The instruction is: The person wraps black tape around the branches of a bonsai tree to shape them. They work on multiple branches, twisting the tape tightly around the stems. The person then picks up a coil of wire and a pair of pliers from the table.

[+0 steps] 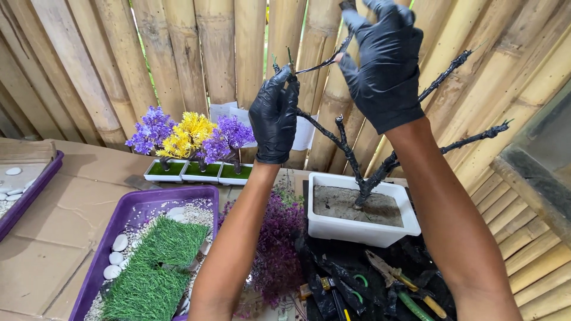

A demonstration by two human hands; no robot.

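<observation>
Both my hands wear black gloves and are raised over a bare black branched tree [351,160] planted in a white rectangular pot [363,229] filled with grey hardened fill. My left hand [275,116] pinches the tip of an upper twig. My right hand [383,62] grips a thin black twig or wire [324,61] that runs across to my left fingertips. Other black branches spread right towards the bamboo wall.
A purple tray [128,215] holds fake grass [156,270], gravel and white pebbles. Three small artificial trees in white pots [189,142] stand at the bamboo wall. Purple foliage [279,244] lies centre. Pliers and cutters [395,285] lie on black material. Another purple tray [30,187] sits left.
</observation>
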